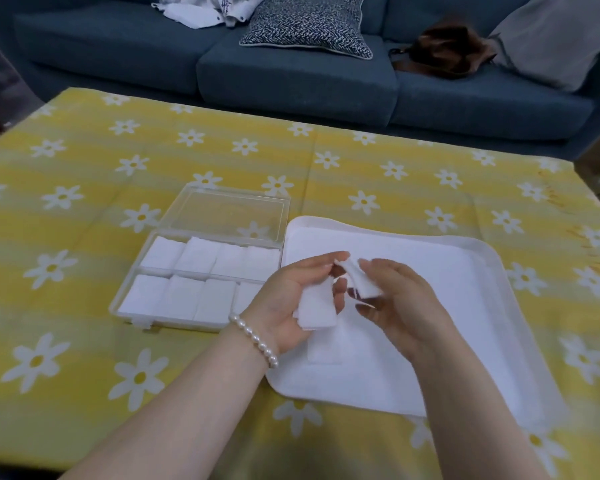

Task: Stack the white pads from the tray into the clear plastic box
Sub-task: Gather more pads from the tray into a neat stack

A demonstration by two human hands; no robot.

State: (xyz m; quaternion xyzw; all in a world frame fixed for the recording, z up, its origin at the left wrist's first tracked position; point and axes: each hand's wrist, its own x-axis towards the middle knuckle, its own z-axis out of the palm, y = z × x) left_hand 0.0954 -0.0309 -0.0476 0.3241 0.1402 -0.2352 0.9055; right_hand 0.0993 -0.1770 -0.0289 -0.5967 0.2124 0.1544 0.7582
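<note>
Both hands hover over the tray (492,268), left hand (291,303) and right hand (402,303) each pinching white pads (317,311).

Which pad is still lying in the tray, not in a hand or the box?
The flat pad on the tray, just below the left hand. Others are held or stacked in the clear box.

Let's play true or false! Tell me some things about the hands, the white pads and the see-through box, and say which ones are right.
1. The clear plastic box has its lid open. True.
2. The box has no pads in it. False: white pads fill both rows.
3. Both hands hold pads above the white tray. True: the left hand and the right hand each hold some.
4. The tablecloth is plain blue. False: it is yellow with white daisies.
5. The left wrist wears a pearl bracelet. True.
</note>
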